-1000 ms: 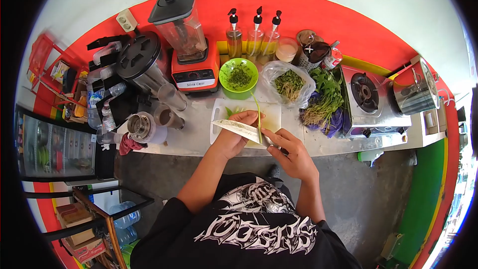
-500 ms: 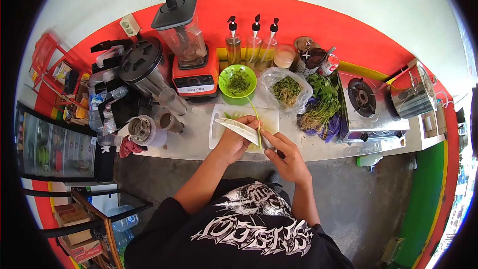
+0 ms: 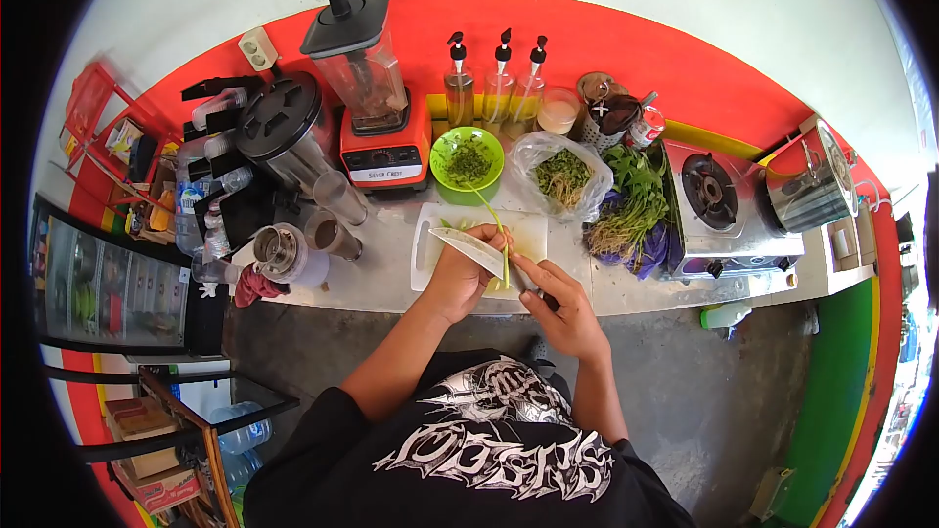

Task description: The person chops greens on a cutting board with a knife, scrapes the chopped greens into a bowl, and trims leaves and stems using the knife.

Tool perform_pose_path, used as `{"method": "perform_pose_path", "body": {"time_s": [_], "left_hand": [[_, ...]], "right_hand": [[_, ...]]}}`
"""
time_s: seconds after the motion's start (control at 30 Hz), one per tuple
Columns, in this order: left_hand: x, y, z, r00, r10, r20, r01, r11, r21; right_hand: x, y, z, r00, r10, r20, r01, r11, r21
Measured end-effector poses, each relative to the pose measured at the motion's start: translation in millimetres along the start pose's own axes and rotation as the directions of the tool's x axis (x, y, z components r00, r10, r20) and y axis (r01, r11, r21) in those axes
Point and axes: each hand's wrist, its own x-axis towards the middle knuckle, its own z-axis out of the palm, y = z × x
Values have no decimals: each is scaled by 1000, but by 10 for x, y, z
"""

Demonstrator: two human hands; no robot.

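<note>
My right hand [image 3: 567, 313] is closed on the dark handle of a knife [image 3: 476, 250], whose wide blade points left across my left hand. In my closed left hand [image 3: 458, 282] is a thin green stalk [image 3: 508, 239]. The stalk runs upward past the blade toward the green bowl [image 3: 452, 188], and its lower end shows by the knife. Both hands are over a white cutting board [image 3: 423, 246] with a few pale green pieces [image 3: 452, 226] on it. Chopped greens [image 3: 468, 161] lie in the bowl just beyond the board.
Right of the bowl sits a plastic bag of greens [image 3: 562, 179], then a leafy bunch with roots [image 3: 631, 215]. A stove [image 3: 738, 235] with a steel pot [image 3: 812, 186] stands farther right. On the left are a blender [image 3: 377, 152] and tall cups [image 3: 333, 235]. Pump bottles [image 3: 501, 88] line the back.
The knife blade has shifted slightly down and its angle has turned a little. The stalk has tilted slightly. Both hands keep their hold in nearly the same place.
</note>
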Motion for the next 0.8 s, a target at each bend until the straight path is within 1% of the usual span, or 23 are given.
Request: {"method": "perform_pose_path", "body": {"time_s": [0.03, 0.1, 0.13, 0.2, 0.23, 0.3, 0.33, 0.4, 0.43, 0.5, 0.63, 0.7, 0.8], "left_hand": [[-12, -5, 2, 1000, 1, 1, -1, 1000, 2], [-38, -11, 19, 997, 47, -67, -47, 999, -4], [-40, -8, 12, 997, 45, -66, -45, 999, -2], [-44, -1, 2, 996, 86, 11, -86, 996, -5], [-60, -8, 24, 996, 84, 11, -84, 996, -6], [-102, 4, 96, 996, 81, 39, -84, 994, 74], [-112, 14, 120, 996, 82, 40, -84, 994, 74], [-119, 30, 170, 999, 21, 36, -23, 998, 64], [-120, 45, 196, 999, 19, 40, -22, 998, 64], [-110, 71, 233, 999, -11, 49, 11, 1000, 2], [-21, 73, 221, 1000, 13, 13, -12, 1000, -26], [17, 71, 176, 1000, 23, -11, -22, 996, 81], [3, 78, 221, 1000, 10, 1, -10, 991, 131]], "right_hand": [[-1, 12, 2, 1000, -2, -1, 2, 1000, 0], [-11, 42, 9, 999, -32, 5, 32, 999, -1], [-16, 30, 7, 999, -32, 2, 32, 999, 0], [-32, -7, -8, 1000, 25, 6, -25, 1000, 3], [-47, -3, -10, 1000, 27, 6, -27, 1000, 3], [-62, 10, -15, 1000, 17, -14, -16, 1000, 20], [-69, 14, -26, 1000, 16, -14, -16, 1000, 19], [-85, 20, -57, 1000, 9, -10, -9, 1000, 10], [-89, 18, -68, 1000, 10, -14, -10, 1000, 8], [-92, 16, -93, 999, -29, -16, 29, 1000, -2], [-120, 22, -123, 1000, -9, -12, 9, 1000, 8], [-130, 63, -128, 1000, -22, 4, 22, 1000, 6], [-133, 93, -100, 1000, -17, -21, 18, 1000, 22]]}}
